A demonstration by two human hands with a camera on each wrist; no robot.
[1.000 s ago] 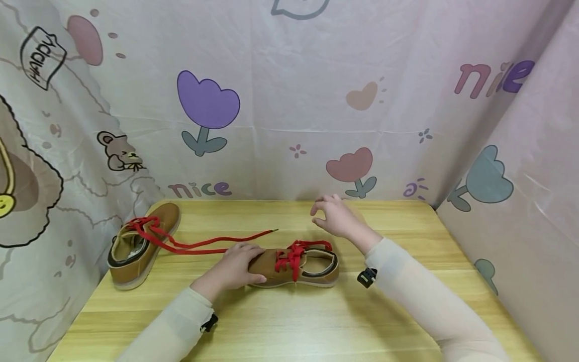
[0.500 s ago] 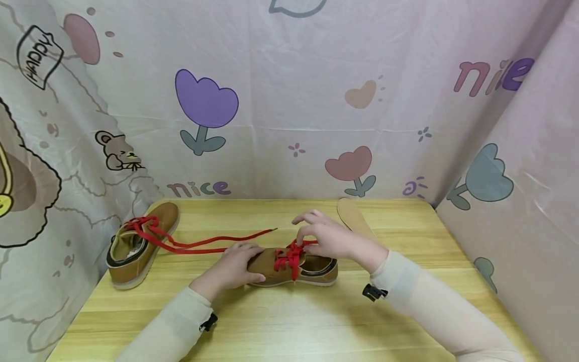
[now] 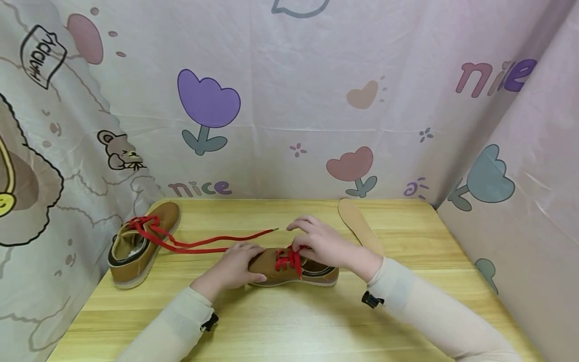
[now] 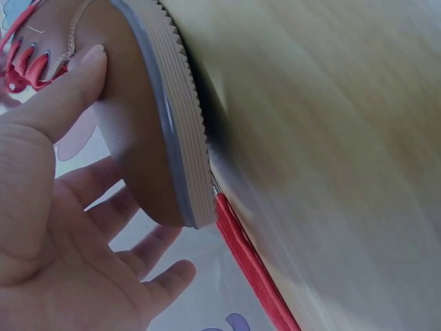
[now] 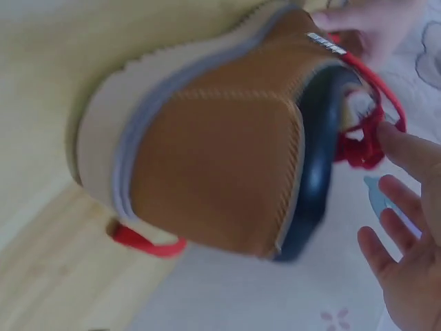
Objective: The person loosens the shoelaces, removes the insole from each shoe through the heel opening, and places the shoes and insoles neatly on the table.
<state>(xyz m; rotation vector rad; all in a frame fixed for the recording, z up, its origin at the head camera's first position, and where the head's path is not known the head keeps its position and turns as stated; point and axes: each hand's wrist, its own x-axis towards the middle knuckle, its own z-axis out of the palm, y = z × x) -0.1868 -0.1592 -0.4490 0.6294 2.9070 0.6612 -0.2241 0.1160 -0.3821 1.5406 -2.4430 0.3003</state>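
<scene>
A tan-brown shoe (image 3: 267,266) lies on the table in the head view with its toe to the left. My left hand (image 3: 236,264) grips that toe, thumb on one side and fingers round the other; the left wrist view shows the thumb pressing the brown upper (image 4: 131,131). Over the shoe's opening is my right hand (image 3: 327,246), its fingertips pinching the red shoelace (image 3: 296,261) at the knot. In the right wrist view the shoelace knot (image 5: 365,145) meets a fingertip, while the other fingers stay apart from it. The opening is partly hidden by the right hand.
A second brown shoe (image 3: 169,215) stands at the table's left edge. Its long red laces (image 3: 212,244) trail right toward the first shoe. A beige insole (image 3: 359,223) lies at the back right. Patterned curtains (image 3: 276,100) surround the wooden table (image 3: 280,327).
My right hand has come down and left from above the table onto the shoelace, uncovering the insole. The lace's front end has shifted slightly right. My left hand stays on the toe.
</scene>
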